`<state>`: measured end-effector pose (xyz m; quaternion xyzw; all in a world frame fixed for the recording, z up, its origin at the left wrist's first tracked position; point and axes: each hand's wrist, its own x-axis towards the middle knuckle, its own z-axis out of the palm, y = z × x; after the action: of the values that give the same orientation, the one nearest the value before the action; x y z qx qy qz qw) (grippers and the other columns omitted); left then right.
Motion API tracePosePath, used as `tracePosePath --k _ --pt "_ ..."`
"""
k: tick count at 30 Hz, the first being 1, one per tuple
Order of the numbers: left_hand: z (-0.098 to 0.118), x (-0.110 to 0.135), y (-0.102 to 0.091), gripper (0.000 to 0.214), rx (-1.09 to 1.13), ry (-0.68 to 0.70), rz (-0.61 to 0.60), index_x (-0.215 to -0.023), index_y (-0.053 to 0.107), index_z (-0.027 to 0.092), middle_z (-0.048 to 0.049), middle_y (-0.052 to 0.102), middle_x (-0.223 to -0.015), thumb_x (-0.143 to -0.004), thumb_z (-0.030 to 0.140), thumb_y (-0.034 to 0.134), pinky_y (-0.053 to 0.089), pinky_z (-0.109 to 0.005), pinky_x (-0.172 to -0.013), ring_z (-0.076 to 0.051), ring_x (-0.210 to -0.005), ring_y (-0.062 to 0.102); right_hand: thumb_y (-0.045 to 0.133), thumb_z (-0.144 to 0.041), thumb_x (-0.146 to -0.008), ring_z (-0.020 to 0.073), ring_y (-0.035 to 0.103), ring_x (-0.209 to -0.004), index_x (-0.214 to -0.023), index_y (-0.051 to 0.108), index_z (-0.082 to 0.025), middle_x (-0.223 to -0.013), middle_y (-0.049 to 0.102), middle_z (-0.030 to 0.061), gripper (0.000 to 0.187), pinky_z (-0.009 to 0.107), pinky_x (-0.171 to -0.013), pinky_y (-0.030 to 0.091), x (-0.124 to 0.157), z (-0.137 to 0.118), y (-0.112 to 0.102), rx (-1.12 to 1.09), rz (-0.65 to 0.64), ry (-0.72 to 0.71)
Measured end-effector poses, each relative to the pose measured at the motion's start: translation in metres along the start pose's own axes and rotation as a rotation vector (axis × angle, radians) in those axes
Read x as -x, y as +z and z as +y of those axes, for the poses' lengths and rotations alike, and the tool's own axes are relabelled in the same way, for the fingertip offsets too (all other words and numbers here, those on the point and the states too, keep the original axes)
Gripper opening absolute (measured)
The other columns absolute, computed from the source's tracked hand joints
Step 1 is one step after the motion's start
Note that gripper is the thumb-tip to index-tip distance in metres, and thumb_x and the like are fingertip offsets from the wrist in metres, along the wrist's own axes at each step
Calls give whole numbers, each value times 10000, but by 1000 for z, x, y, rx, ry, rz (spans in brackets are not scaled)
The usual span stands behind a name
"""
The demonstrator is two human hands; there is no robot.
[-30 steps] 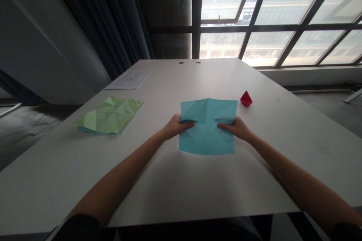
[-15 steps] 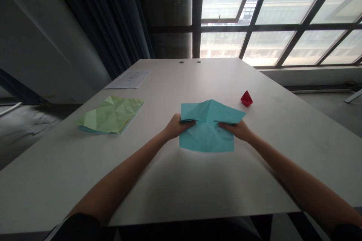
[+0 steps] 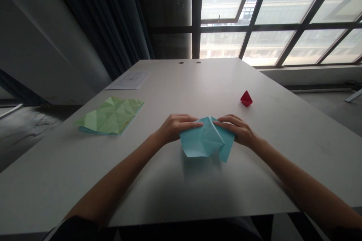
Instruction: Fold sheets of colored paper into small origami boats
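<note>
A light blue sheet of origami paper (image 3: 202, 141), creased and partly folded, is held just above the white table between both hands. My left hand (image 3: 179, 126) grips its upper left edge, fingers lying over the top. On the upper right edge, my right hand (image 3: 234, 127) holds the paper with its fingers near the central ridge. A crease runs down from the top middle toward the lower right, where a flap hangs. The thumbs and the paper's underside are hidden.
Left on the white table (image 3: 181, 86) lies a stack of creased green and blue paper (image 3: 113, 115). Behind it is a printed sheet (image 3: 128, 80). A small red folded paper piece (image 3: 246, 98) stands to the right. Windows and a dark curtain are beyond.
The blue paper's upper part has folded down toward me, and its lower edge now juts forward with a bent flap. Both hands have shifted from its sides to its top edge.
</note>
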<state>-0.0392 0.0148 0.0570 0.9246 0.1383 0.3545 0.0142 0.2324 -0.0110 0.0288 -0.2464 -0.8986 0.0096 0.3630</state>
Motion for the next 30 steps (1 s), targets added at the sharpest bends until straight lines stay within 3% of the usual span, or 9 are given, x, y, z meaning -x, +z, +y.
tracePosePath --k 5,8,11,16,19,25,30 --pt "-2 4 7 247 181 -188 120 -997 650 172 -106 668 -953 -760 216 597 506 -243 -728 -170 -843 639 521 -307 -793 239 499 -1032 -1319 368 -211 -1167 473 135 556 353 -822 454 -3 -3 2 -180 -59 98" --pt "-2 5 8 253 237 -229 146 -992 653 161 -113 669 -949 -751 224 608 509 -254 -729 -182 -844 641 440 -468 -815 256 483 -1066 -1298 401 -206 -1191 463 129 551 382 -856 436 -5 -6 2 -374 -87 134" --pt "-1 5 8 243 201 -202 148 -981 658 171 -107 666 -960 -746 209 614 510 -256 -735 -176 -843 640 309 -502 -863 234 520 -1024 -1185 530 -227 -1132 528 102 478 375 -839 448 -7 -7 7 -471 -21 257" --pt "0 4 9 232 129 -101 91 -996 647 179 -103 664 -971 -775 185 578 502 -256 -761 -162 -870 628 574 -339 -775 178 595 -857 -895 644 -223 -909 631 50 182 306 -760 498 -8 -7 18 -410 179 556" --pt "-1 5 12 235 49 -41 71 -1008 639 195 -91 662 -990 -784 188 565 497 -258 -763 -158 -872 625 603 -331 -747 173 616 -822 -961 613 -215 -862 652 37 243 325 -770 508 -8 -6 21 -437 213 667" --pt "-1 8 18 240 -39 23 49 -1028 623 215 -76 656 -1027 -801 213 545 492 -246 -770 -152 -898 624 626 -376 -710 189 633 -737 -831 668 -189 -786 684 50 227 341 -706 527 -10 -3 22 -438 131 743" --pt "1 8 15 243 15 3 38 -1037 621 214 -85 645 -1054 -824 209 503 491 -249 -787 -152 -925 617 610 -387 -718 184 627 -734 -799 649 -178 -770 675 43 228 308 -659 522 -11 -3 19 -484 109 716"
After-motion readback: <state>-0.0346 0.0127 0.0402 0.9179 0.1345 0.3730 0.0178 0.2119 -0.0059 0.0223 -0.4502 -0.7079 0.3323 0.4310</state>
